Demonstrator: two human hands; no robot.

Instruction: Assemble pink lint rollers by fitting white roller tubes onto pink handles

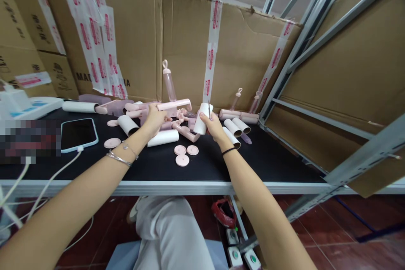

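Observation:
My left hand point(154, 120) is closed on the near end of a pink handle-shaped plastic piece point(175, 104) over a pile of pink parts. My right hand point(214, 128) grips a white tube point(200, 123), held nearly upright. A thin metal rod point(209, 109), perhaps a screwdriver tip, sticks up by the right fingers; its lower part is hidden. Below the left hand lies another white tube point(163, 138). Pink round caps point(182, 160) rest between my forearms. Beneath the pile's edge, a second pink handle piece point(186, 132) lies tilted.
More white tubes point(232, 128) lie right of my right hand. A phone point(79, 134) with a cable is at left, near a white power strip point(38, 107). Cardboard point(186, 38) walls the back; a metal shelf frame point(341, 179) borders the right. Clear pink looped bottles point(169, 84) stand behind.

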